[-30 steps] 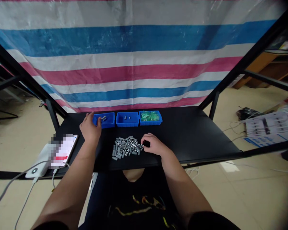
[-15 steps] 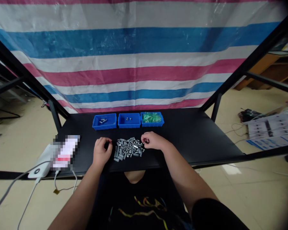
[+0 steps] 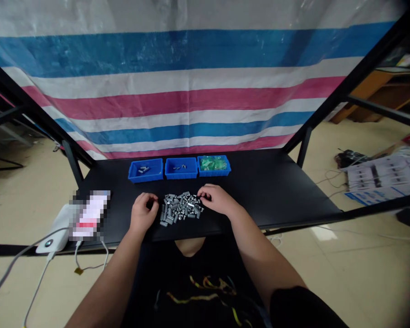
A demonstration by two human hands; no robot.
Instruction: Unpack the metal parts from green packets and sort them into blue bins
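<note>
A pile of small grey and silver metal parts (image 3: 179, 208) lies on the black table (image 3: 259, 191) between my hands. Left of the pile, my left hand (image 3: 144, 211) rests with its fingers curled toward the thumb; anything between the tips is too small to make out. At the pile's right edge, my right hand (image 3: 213, 197) has thumb and fingers pinched, and what they hold, if anything, is hidden. Behind the pile, the left blue bin (image 3: 146, 176) and the middle blue bin (image 3: 181, 174) each hold a few metal parts. Green packets (image 3: 213, 162) fill the right blue bin (image 3: 214, 172).
At the table's left lie a blurred-out phone (image 3: 90, 214) and a white device (image 3: 56, 232) with cables. Behind the table hangs a striped sheet (image 3: 187, 82) between black frame posts. Cartons (image 3: 379, 177) stand on the floor at the right.
The view has shifted slightly, so the whole scene sits a little higher and further left. In the middle bin, the small parts look differently placed. Both hands stay beside the pile.
</note>
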